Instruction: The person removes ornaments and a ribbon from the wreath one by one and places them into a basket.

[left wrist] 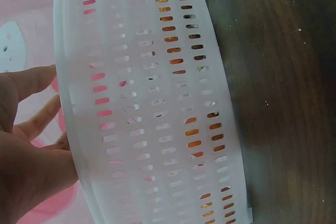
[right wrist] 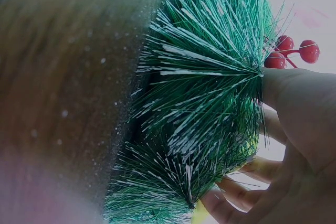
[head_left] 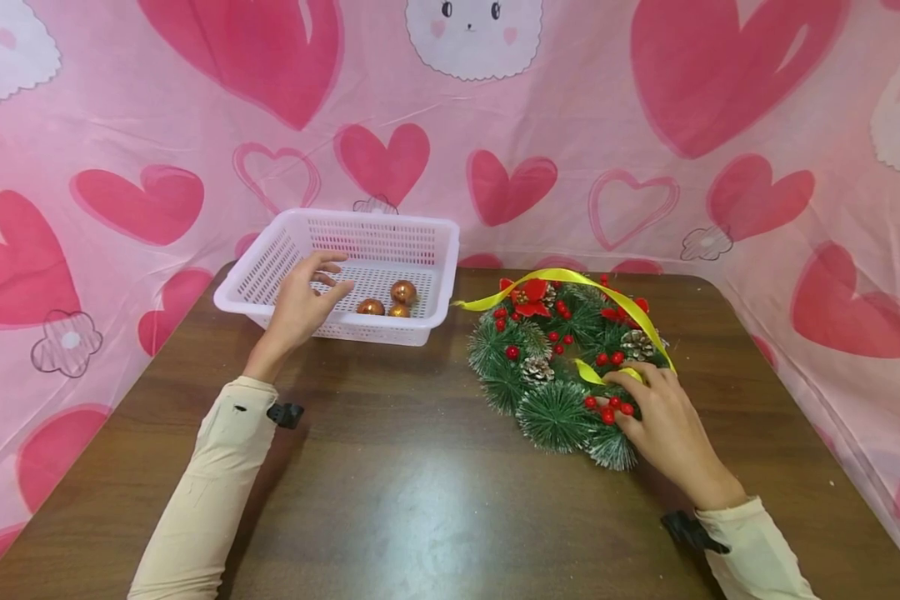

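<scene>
My left hand hovers over the near left part of a white plastic basket, fingers loosely bent and nothing between them. In the left wrist view that hand shows behind the basket's rim. Three shiny copper-coloured balls lie inside at the near right. My right hand grips the lower right of a green Christmas wreath, thumb by a cluster of red berries. In the right wrist view, its fingertips sink into the frosted needles. A yellow ribbon arches over the wreath, its short end beside the right fingers.
Basket and wreath stand on a dark brown wooden table, with a narrow gap between them that the ribbon's left end crosses. Behind the table hangs a pink cloth printed with hearts. Pine cones and red flowers decorate the wreath.
</scene>
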`<act>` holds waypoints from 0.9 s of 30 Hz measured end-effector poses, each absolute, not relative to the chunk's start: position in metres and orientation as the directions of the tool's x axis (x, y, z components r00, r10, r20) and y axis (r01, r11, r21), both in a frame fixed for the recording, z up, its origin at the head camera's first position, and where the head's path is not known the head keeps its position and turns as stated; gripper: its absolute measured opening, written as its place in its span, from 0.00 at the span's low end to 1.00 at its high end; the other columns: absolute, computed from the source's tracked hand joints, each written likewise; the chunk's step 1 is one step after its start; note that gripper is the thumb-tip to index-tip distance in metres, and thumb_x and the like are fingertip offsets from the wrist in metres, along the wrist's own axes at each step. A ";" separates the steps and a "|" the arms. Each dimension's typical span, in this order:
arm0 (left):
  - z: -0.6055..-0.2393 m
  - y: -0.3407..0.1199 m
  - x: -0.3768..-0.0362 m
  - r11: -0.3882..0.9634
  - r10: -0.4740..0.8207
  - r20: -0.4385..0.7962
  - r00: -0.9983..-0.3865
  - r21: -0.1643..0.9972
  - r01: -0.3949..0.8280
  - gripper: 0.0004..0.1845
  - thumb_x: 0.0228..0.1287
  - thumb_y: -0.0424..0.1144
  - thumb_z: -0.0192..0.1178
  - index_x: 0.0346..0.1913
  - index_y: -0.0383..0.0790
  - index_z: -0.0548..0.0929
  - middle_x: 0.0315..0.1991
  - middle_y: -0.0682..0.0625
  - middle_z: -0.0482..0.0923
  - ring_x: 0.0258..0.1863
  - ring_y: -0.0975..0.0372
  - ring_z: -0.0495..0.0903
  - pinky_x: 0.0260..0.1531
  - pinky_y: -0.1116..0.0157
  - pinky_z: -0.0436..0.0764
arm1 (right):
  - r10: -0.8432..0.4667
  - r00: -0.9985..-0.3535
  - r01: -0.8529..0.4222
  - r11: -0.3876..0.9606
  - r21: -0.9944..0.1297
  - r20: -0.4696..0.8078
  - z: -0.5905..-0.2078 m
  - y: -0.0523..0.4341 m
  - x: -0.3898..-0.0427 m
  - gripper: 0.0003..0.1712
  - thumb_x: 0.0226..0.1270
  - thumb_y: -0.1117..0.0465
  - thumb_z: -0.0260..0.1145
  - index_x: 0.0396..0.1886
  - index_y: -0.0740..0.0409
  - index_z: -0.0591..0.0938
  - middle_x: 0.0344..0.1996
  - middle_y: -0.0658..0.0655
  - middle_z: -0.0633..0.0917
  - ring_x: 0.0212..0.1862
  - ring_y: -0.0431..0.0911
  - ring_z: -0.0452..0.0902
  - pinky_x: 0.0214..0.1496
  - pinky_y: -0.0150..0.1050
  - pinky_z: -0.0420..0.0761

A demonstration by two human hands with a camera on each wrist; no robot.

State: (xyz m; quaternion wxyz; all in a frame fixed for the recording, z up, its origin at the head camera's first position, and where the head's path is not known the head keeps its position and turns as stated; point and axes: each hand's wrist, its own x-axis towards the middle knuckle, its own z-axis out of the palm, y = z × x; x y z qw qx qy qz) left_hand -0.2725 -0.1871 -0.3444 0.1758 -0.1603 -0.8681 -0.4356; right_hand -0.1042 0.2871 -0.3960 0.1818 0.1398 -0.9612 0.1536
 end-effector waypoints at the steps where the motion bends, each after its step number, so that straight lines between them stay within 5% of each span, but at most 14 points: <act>1: -0.344 -0.187 -0.273 0.569 0.126 0.445 -0.886 0.699 0.432 0.22 0.65 0.36 0.66 0.61 0.38 0.78 0.50 0.34 0.79 0.47 0.43 0.80 0.40 0.59 0.74 | -0.212 -0.895 -0.324 0.914 -0.244 0.394 -0.396 0.287 -0.104 0.26 0.48 0.70 0.75 0.50 0.56 0.83 0.55 0.68 0.77 0.51 0.64 0.69 0.48 0.65 0.73; 27: -0.339 -0.144 -0.255 0.497 0.272 0.456 -0.847 0.687 0.529 0.21 0.63 0.34 0.67 0.59 0.36 0.79 0.51 0.40 0.80 0.49 0.46 0.80 0.40 0.54 0.79 | -0.246 -0.888 -0.335 0.924 -0.182 0.389 -0.381 0.287 -0.099 0.29 0.50 0.68 0.75 0.55 0.55 0.82 0.59 0.70 0.75 0.54 0.69 0.70 0.52 0.68 0.71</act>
